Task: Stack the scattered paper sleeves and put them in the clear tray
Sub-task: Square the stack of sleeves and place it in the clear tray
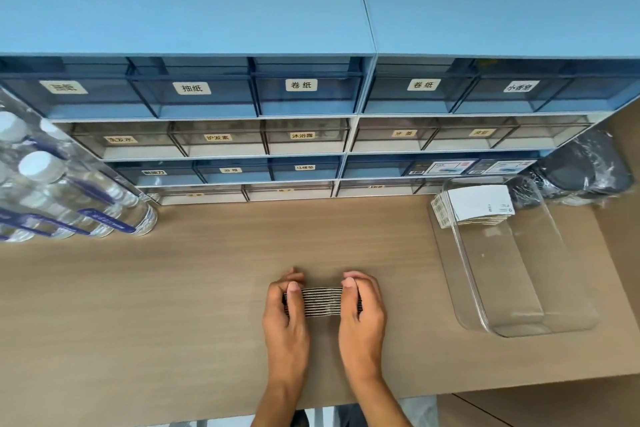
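Note:
A stack of paper sleeves [322, 302] stands on edge on the wooden table, its striped edges facing up. My left hand [287, 315] grips its left end and my right hand [362, 312] grips its right end, thumbs over the top. The clear tray [519, 288] lies to the right on the table. Another stack of white paper sleeves [474, 206] leans inside the tray's far end. The near part of the tray holds nothing.
Blue and white drawer cabinets [304, 135] with labelled drawers fill the back of the table. A shrink-wrapped pack of water bottles [69, 198] lies at the left. Dark items in plastic wrap [585, 173] sit behind the tray. The table edge runs along the front.

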